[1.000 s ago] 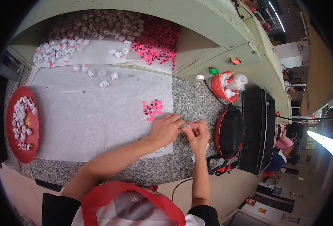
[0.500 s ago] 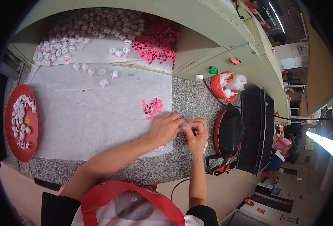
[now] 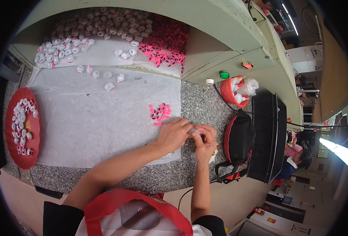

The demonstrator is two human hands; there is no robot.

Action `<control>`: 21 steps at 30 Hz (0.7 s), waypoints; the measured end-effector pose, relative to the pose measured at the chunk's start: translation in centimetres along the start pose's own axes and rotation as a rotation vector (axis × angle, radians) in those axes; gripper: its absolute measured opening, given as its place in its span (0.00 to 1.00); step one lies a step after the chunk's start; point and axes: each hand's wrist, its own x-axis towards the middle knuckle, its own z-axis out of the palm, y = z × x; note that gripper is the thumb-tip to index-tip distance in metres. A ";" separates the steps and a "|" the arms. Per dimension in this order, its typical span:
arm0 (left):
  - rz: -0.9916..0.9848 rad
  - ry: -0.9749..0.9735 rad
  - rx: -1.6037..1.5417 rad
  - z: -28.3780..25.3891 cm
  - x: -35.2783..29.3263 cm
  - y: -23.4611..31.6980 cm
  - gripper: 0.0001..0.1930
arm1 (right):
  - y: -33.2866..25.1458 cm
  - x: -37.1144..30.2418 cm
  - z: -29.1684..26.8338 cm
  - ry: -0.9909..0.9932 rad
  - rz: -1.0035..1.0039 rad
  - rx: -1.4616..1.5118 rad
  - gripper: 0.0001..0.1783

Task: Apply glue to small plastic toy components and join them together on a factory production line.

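Observation:
My left hand (image 3: 174,135) and my right hand (image 3: 205,144) meet just past the right edge of the white paper sheet (image 3: 91,122). Both are closed, fingertips pinching a small greyish-white piece (image 3: 195,131) between them; the fingers cover most of it, so its exact kind is unclear. Close by my left fingers lies a loose cluster of small pink and dark oval pieces (image 3: 160,112). Farther off, at the sheet's far edge, several white rounded pieces (image 3: 109,86) lie scattered.
A shelf behind holds heaps of white pieces (image 3: 103,23) and pink pieces (image 3: 164,47). At the left stands a red scalloped tray (image 3: 35,129) with white pieces. To the right are a red basket (image 3: 226,92) of white bottles, a black and red pouch (image 3: 243,135) and a black crate (image 3: 268,137).
My right hand has turned slightly and its fingers have shifted around the small piece. My left hand stays nearly in place.

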 end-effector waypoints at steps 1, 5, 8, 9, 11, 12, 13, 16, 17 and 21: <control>0.006 0.013 -0.011 0.0 -0.1 0.0 0.11 | -0.4 -0.4 0.6 0.130 -0.024 -0.032 0.12; -0.013 -0.003 0.003 0.0 -0.1 -0.4 0.11 | -0.6 0.2 -0.6 -0.023 0.265 0.158 0.13; 0.012 0.012 -0.020 0.0 -0.1 -0.4 0.11 | -1.2 1.4 -1.6 -0.146 0.280 0.238 0.13; 0.002 -0.004 -0.007 0.1 -0.1 -0.2 0.11 | -0.8 1.5 -1.8 -0.148 0.280 0.238 0.13; -0.009 -0.020 0.004 0.1 0.0 -0.1 0.10 | 0.4 1.3 -1.9 -0.177 0.150 0.200 0.12; -0.004 0.001 -0.001 0.0 0.0 0.0 0.10 | 0.7 1.1 -1.7 -0.177 0.153 0.199 0.12; 0.002 0.022 -0.007 0.0 0.0 0.2 0.09 | 0.8 0.9 -1.2 -0.104 0.057 0.122 0.11; -0.007 0.038 0.026 0.4 0.0 0.0 0.09 | -0.2 -0.1 1.1 0.072 0.006 0.053 0.10; -0.003 0.034 0.024 0.4 -0.1 -0.1 0.09 | -0.6 -0.3 1.6 0.173 0.044 0.061 0.09; 0.013 0.035 -0.022 0.4 0.1 -0.3 0.11 | 0.1 -0.2 0.8 0.051 0.194 0.324 0.11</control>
